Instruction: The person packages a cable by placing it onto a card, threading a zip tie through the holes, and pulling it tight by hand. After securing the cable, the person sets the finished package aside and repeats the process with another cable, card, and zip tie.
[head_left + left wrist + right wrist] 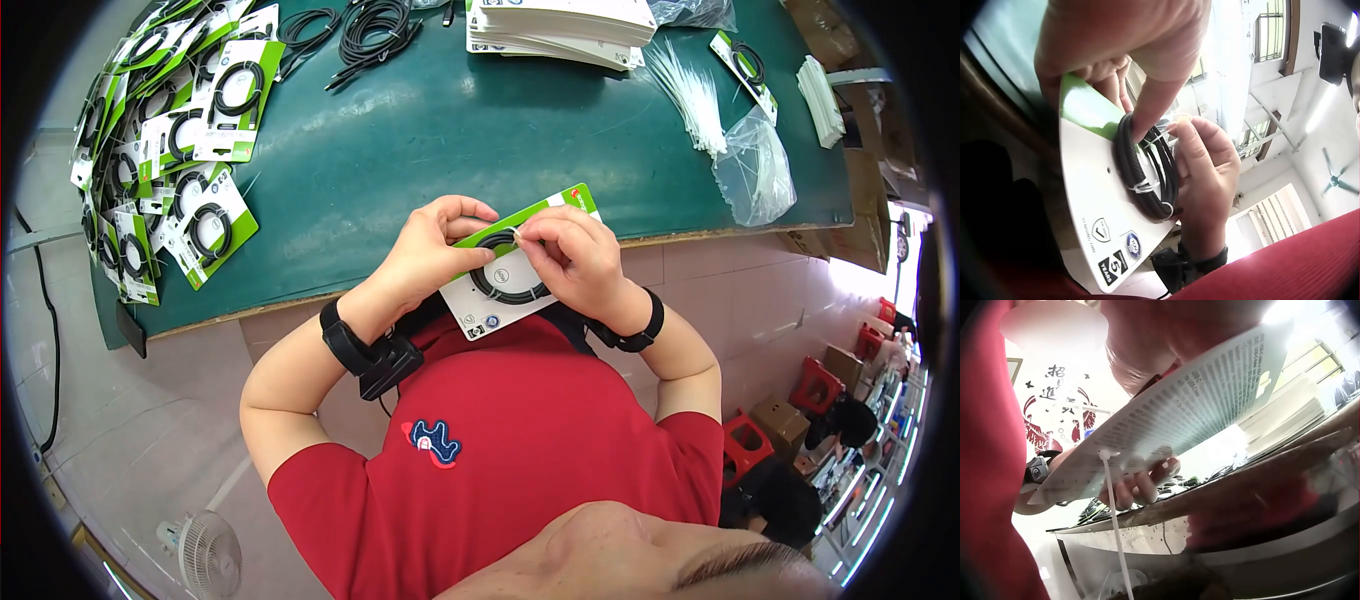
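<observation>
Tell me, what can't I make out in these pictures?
Card, right wrist view: its back print is too blurred to read.
Coil, head view: parts lie hidden under the left hand and right hand.
Tie, left wrist view: the right fingertips hide its pinched end.
Stack, head view: the picture's top edge cuts it off.

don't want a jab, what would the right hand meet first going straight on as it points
Probably the left hand, at its thumb on the black cable coil; depth is unclear, so the right hand might brush the coil first.
</observation>
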`<state>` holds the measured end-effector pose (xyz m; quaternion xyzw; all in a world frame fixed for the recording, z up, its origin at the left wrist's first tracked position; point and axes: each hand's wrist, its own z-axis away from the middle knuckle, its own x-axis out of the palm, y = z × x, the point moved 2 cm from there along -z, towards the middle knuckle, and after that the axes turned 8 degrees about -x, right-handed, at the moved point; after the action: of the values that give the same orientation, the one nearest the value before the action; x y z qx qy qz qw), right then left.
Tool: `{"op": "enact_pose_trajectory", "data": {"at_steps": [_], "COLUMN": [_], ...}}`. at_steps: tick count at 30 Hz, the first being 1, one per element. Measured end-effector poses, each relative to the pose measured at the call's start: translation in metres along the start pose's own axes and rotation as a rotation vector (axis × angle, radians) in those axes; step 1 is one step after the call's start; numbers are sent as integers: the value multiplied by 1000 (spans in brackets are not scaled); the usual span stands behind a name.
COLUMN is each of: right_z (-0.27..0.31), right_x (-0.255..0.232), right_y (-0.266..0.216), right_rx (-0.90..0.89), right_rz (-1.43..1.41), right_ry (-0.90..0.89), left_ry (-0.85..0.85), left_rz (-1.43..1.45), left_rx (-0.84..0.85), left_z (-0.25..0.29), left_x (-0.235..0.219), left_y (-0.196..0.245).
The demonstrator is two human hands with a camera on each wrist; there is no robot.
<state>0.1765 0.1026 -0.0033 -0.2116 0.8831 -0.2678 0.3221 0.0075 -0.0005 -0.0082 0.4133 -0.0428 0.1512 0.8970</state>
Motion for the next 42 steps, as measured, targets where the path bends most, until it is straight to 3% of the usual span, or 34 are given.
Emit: {"op": "enact_pose_trajectory", "data": {"at_steps": [8, 16, 25, 29, 32, 36, 38, 40, 41, 42], "right_z": [0, 2, 4, 0, -3, -6, -16, -24, -23, -19], "right_x": [0, -5, 0, 0, -1, -5, -17, -39, -49, -63], "right_y": [-3, -6, -5, -8, -14, -16, -17, -13, -7, 5], "right_rx": [-100, 37, -36, -92, -66, 4, 84, 122, 114, 276], "right_rz": [88, 43, 92, 174, 252, 283, 132, 97, 100, -6], "right_ry": [-19, -32, -45, -98, -232, -282, -223, 4, 15, 239], "left_ry": [10, 6, -4, -5, -11, -6, -2, 10, 11, -10], "left_rz": [14, 14, 22, 19, 17, 8, 19, 55, 44, 115], "left_rx": [-17, -16, -14, -30, -32, -48, -11, 58, 66, 97], "left_z": [-5, -4, -3, -2, -1, 0, 2, 7, 10, 12], "left_x": [-1, 1, 0, 1, 2, 2, 1, -1, -2, -2], "left_y": [-2, 1, 1, 2, 4, 4, 8, 13, 15, 16]}}
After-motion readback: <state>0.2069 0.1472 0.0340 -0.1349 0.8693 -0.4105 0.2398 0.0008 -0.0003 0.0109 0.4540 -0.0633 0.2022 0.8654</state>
